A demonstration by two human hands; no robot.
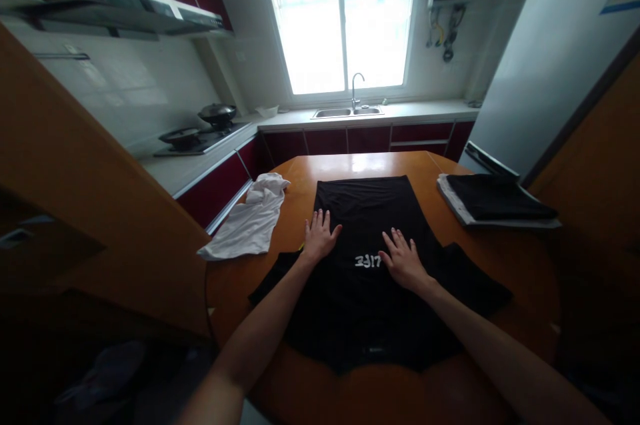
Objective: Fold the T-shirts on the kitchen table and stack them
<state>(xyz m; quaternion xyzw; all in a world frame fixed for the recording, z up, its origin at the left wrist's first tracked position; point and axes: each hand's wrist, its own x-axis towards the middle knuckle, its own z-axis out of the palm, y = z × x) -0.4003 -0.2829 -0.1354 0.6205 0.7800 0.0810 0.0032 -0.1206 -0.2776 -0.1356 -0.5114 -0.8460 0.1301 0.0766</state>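
Observation:
A black T-shirt (pixel 370 211) lies spread on the wooden table, its collar toward me and its hem toward the window. White lettering on its chest appears upside down from here, and both short sleeves stick out to the sides. My left hand (pixel 320 236) rests flat on the left part of the shirt, fingers apart. On the right, my right hand (pixel 404 259) lies on the cloth beside the lettering, its fingers spread. Neither hand grips the fabric.
The round wooden table (pixel 295 168) carries a crumpled white garment (pixel 250 218) at left and folded clothes (pixel 495 198) at right, black on top of white. Beyond stand a counter with a sink (pixel 333 113), a stove with pans (pixel 217 113), and a fridge (pixel 545 58) at right.

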